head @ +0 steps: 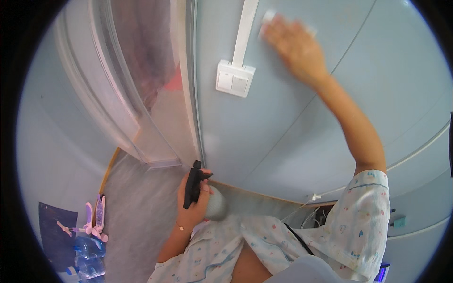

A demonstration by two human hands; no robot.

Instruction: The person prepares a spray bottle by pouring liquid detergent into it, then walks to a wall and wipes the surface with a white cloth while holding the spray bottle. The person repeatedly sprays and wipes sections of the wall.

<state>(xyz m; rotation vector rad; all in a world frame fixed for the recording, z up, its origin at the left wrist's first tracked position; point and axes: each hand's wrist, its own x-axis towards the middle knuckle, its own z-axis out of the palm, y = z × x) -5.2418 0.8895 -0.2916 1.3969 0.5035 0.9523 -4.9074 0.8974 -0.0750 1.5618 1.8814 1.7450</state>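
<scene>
My right hand [295, 47] is raised against the pale blue wall panel [269, 116], palm down on a white cloth or wipe [268, 22]. Motion blurs the fingers, and most of the cloth is hidden under them. Below and to the left of that hand, a white double light switch [235, 78] sits on the wall at the end of a white cable trunking [245, 33]. Low in front of my body, my left hand [198, 194] grips a spray bottle by its black trigger head [193, 184]. The bottle's pale body [215, 203] shows partly behind the fingers.
At left, a doorway [159, 106] with a grey metal frame opens beside the wall. A pink and purple kick scooter [95, 221] and large clear water bottles [90, 260] stand on the grey floor [138, 212]. White cables run to a socket [313, 197] low at right.
</scene>
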